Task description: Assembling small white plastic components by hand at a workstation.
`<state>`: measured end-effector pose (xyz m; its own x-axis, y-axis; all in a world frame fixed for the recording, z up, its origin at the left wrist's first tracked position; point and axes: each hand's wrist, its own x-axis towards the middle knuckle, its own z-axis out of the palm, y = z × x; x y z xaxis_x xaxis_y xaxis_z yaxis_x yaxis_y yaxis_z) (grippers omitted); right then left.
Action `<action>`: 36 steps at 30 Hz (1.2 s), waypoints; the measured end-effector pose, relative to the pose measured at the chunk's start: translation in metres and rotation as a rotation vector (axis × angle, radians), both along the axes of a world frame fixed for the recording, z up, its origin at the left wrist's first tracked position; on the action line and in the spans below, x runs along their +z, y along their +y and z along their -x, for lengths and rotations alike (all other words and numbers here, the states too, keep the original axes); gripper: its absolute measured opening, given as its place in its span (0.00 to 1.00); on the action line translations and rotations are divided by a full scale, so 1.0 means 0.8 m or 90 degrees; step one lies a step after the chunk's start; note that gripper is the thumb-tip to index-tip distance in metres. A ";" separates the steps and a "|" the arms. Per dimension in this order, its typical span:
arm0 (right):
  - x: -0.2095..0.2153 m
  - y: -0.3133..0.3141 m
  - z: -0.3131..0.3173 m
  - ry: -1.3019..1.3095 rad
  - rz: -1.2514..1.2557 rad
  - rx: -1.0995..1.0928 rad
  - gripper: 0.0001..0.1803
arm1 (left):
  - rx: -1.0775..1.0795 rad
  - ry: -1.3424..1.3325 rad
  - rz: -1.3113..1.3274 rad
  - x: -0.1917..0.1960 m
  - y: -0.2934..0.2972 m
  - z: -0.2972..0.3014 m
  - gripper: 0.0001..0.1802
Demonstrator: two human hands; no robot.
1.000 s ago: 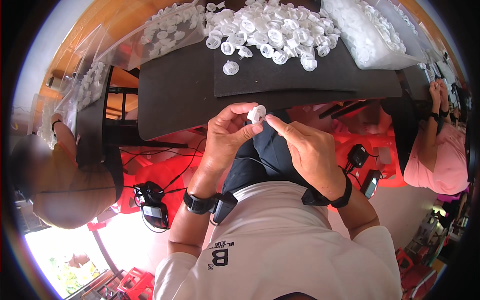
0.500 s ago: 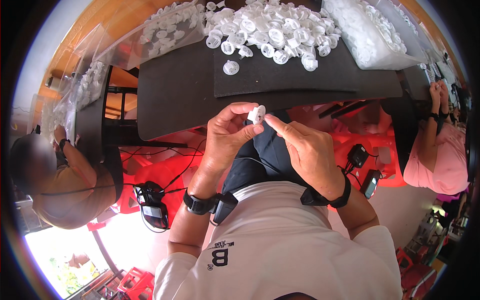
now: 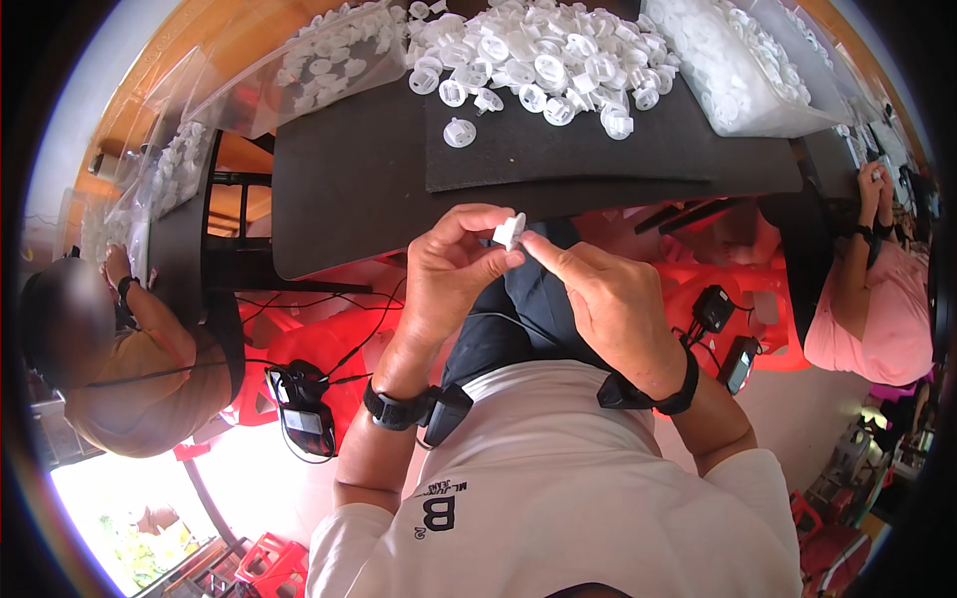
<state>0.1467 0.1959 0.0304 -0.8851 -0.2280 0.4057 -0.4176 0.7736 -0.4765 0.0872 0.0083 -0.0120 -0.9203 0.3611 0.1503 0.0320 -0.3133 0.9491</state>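
One rnd-rimmed plastic pc (image 3: 508,232)

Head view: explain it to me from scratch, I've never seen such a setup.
There is no machine here, just a person's bare hands. A wide fisheye camera on that person's head looks down, so straight edges bend. On the dark tabletop lies a flat black mat with a heap of small white plastic pieces; a translucent plastic bin to its left and another bin to its right hold more. The left hand grips one white piece; the right hand's index fingertip seems to touch it.
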 end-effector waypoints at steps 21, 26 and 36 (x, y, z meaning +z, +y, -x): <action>0.006 -0.007 0.000 -0.020 0.041 -0.017 0.34 | 0.013 -0.030 -0.019 0.000 0.002 0.000 0.20; 0.001 -0.007 -0.001 -0.006 -0.020 -0.022 0.33 | 0.019 -0.020 -0.021 0.002 0.005 -0.001 0.19; 0.002 -0.005 0.003 -0.046 0.007 -0.007 0.31 | 0.072 -0.011 0.021 0.001 0.007 -0.004 0.21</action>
<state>0.1443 0.1922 0.0323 -0.9146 -0.2133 0.3434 -0.3730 0.7727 -0.5136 0.0906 0.0138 -0.0114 -0.9578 0.2597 0.1231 0.0483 -0.2768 0.9597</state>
